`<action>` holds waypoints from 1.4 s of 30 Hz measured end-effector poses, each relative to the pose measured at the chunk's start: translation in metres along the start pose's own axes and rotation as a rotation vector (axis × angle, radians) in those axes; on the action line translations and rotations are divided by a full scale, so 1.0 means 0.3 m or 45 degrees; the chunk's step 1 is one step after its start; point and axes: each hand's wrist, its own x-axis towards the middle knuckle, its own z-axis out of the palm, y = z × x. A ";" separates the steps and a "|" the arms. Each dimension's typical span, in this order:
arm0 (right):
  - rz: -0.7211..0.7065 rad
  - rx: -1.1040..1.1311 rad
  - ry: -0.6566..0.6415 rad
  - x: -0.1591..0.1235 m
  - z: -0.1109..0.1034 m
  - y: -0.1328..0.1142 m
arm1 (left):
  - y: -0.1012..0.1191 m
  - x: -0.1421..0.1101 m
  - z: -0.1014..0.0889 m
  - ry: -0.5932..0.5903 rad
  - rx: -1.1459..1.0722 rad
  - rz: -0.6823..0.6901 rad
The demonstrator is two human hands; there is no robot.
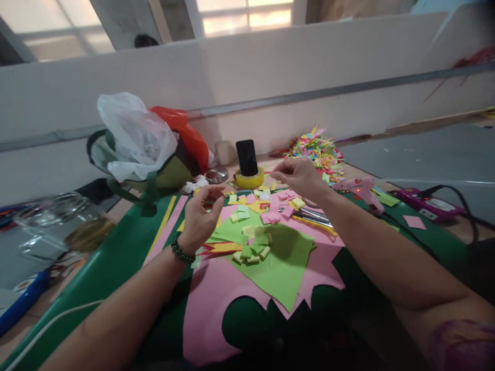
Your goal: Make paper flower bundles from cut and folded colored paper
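Observation:
My left hand (203,219), with a dark beaded bracelet (181,251) at the wrist, hovers left of the paper pile. Its fingers curl loosely, the thumb stands apart, and nothing shows in it. Held above the back of the pile, my right hand (298,176) has thumb and forefinger pinched together; anything between them is too small to make out. Below lies a green paper sheet (276,275) bearing small folded green and yellow paper pieces (253,248). Under it is a pink paper sheet (204,319) with curved and zigzag cut edges. A yellow box cutter (315,222) lies near my right forearm.
A phone (246,157) stands in a yellow tape roll (250,180) at the back. Bags (139,144) sit at left. Right are a colourful paper-strip bundle (319,152), a pink glue gun (358,189) with its lit light and cord, and a purple power strip (429,203).

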 end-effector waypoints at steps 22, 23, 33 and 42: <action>0.239 -0.633 -0.187 0.007 -0.013 -0.006 | -0.187 0.107 -0.112 -0.371 0.482 -0.355; 0.226 -0.661 -0.221 0.005 -0.010 -0.010 | -0.189 0.102 -0.109 -0.450 0.578 -0.360; 0.022 -0.482 -1.098 -0.053 -0.003 -0.084 | -0.157 0.080 -0.098 -0.909 0.621 -0.301; 0.104 -0.934 -0.921 -0.024 -0.008 -0.047 | -0.034 0.029 -0.070 -1.287 0.507 -0.024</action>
